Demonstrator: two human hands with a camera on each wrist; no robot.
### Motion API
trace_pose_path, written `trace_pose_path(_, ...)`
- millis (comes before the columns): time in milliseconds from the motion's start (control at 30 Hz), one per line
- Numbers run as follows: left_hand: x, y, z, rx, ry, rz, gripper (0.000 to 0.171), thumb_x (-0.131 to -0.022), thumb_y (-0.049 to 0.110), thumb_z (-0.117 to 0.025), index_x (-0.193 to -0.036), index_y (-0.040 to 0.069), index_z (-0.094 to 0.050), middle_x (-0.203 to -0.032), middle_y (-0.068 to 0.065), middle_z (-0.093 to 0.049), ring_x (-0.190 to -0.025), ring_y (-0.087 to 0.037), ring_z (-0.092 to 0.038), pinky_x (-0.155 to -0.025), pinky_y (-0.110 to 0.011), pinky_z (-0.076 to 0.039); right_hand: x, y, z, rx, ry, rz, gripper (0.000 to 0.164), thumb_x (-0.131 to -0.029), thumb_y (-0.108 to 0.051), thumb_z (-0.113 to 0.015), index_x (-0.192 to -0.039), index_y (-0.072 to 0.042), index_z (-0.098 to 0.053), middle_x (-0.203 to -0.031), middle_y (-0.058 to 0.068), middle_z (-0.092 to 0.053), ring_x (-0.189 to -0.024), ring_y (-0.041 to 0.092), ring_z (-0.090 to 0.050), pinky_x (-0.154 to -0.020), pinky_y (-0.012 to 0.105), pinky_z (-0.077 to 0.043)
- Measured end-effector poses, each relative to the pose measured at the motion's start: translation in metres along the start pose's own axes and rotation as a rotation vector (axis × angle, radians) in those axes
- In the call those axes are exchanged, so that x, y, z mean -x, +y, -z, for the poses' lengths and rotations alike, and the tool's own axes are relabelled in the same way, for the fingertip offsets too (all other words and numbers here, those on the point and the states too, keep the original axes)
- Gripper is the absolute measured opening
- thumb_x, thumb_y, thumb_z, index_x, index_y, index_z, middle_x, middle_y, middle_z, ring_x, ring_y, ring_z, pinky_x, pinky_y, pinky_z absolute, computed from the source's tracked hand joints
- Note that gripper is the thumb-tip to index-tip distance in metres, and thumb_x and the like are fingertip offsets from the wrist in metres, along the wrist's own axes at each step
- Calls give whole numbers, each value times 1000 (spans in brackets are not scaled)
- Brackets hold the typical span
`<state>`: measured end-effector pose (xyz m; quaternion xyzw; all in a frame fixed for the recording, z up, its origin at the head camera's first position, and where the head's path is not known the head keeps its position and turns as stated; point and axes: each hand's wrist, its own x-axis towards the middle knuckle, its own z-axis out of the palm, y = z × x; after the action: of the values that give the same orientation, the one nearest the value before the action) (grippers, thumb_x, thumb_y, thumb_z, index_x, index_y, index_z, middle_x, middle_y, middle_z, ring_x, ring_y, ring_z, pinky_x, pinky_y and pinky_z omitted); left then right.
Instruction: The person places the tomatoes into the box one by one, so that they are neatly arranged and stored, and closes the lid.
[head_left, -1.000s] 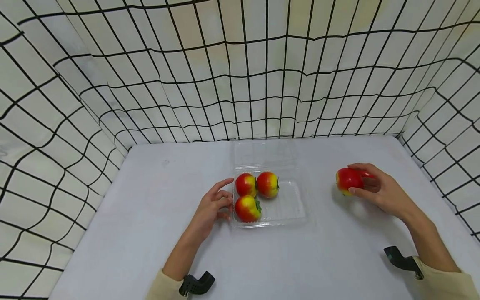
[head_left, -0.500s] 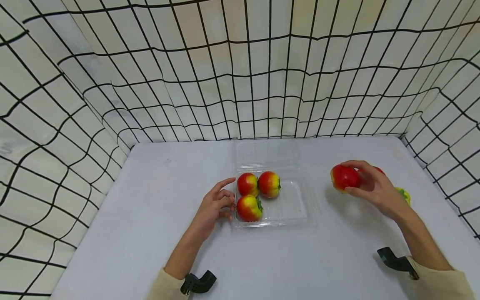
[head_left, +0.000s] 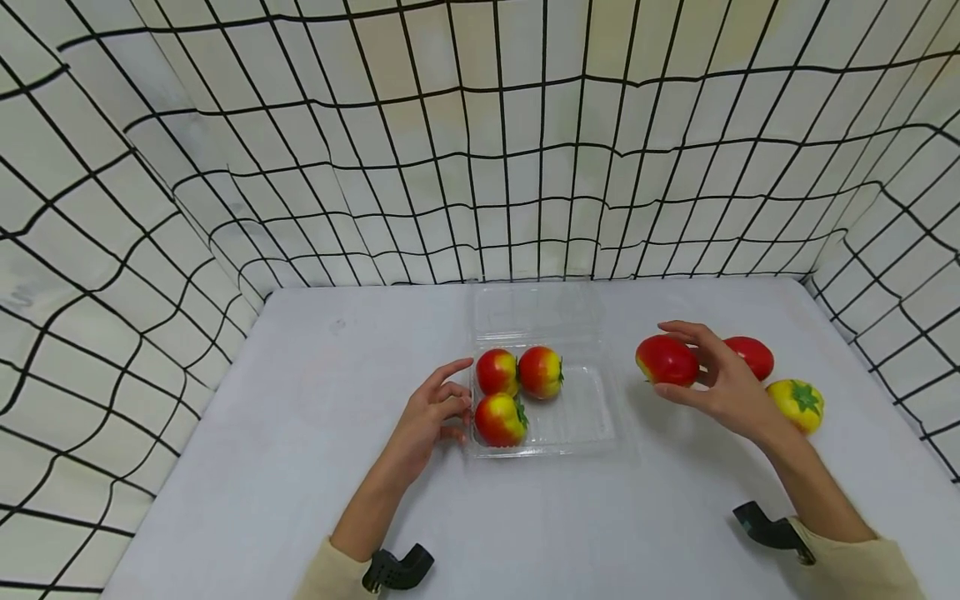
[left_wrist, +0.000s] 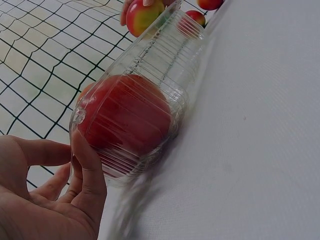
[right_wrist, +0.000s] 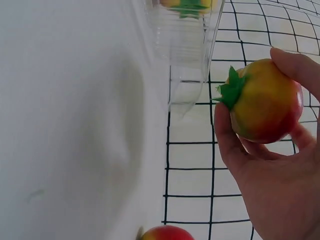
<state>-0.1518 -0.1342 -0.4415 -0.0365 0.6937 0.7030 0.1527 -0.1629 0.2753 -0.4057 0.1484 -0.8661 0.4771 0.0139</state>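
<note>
In the head view, my right hand (head_left: 720,383) holds a red-and-yellow fruit (head_left: 667,361) above the table, right of a clear plastic clamshell box (head_left: 581,417). The right wrist view shows this fruit's green leafy top (right_wrist: 232,90), with thumb and fingers around its sides. Three similar fruits sit in the box: one at the back left (head_left: 497,372), one at the back middle (head_left: 540,372) and one at the front left (head_left: 500,419). The box's lid (head_left: 534,310) lies open toward the back. My left hand (head_left: 431,412) touches the box's left side with relaxed fingers.
Two more fruits lie on the white table (head_left: 360,358) behind my right hand, a red one (head_left: 752,357) and a yellow one with its leafy top up (head_left: 797,405). Black netting (head_left: 525,175) over pale panels encloses the back and sides.
My right hand has moved left toward the box with the fruit in its grasp, uncovering the two fruits behind it. The left hand has stayed at the box's side.
</note>
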Motion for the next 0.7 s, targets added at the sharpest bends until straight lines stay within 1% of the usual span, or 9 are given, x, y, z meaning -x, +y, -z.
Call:
trace_pose_path(67,0,0,0,-2,-1,3,51,-103,10,-56,-152,23,-50,-93,2,-61,-75,-16,-59,-62,-23,-57,-1,-3,-2,2,-3,-4,84,-82,-8,-85,-152,-13,-40,-150,14,-51,-119,-6,-52,-88,12,-54)
trace_pose_path(133,0,0,0,-4,-7,2,52,-103,10,-56,-153,22,-49,-93,2,-61,-75,-16,-58,-62,-22,-57,-1,-5,-4,-5,0,-8,83,-82,-7,-84,-151,-11,-39,-149,17,-52,-118,-8,-52,-90,10,-53)
trace_pose_path(200,1,1,0,-4,-10,1,52,-103,9,-56,-153,21,-49,-93,2,-61,-75,-16,-58,-62,-22,-57,0,-7,-6,-12,1,-7,80,-83,-7,-83,-150,-11,-40,-148,16,-52,-117,-9,-52,-89,10,-53)
trace_pose_path(300,1,1,0,-2,-10,0,52,-103,9,-56,-153,21,-49,-93,2,-61,-75,-16,-58,-62,-22,-57,-1,-9,-9,-28,-3,17,80,-84,-6,-81,-153,-12,-42,-149,14,-50,-120,-9,-52,-89,12,-54)
trace_pose_path(500,0,-1,0,9,1,2,51,-103,9,-55,-151,24,-51,-93,1,-61,-75,-16,-58,-61,-24,-57,-2,-12,-13,-28,-15,32,83,-87,-11,-80,-158,-18,-39,-153,14,-48,-123,-7,-50,-90,13,-54)
trace_pose_path(600,0,-1,-1,7,-3,0,51,-103,9,-55,-151,25,-51,-93,1,-61,-74,-16,-58,-61,-23,-57,-3,-14,-15,-30,-17,37,80,-88,-12,-79,-156,-16,-38,-153,16,-50,-121,-5,-51,-90,12,-53)
trace_pose_path(700,0,-1,-1,4,-7,-7,51,-103,9,-55,-151,24,-50,-93,1,-61,-73,-16,-59,-61,-23,-57,-4,-16,-19,-28,-14,48,74,-89,-12,-78,-152,-13,-40,-149,17,-54,-119,-3,-52,-91,10,-52)
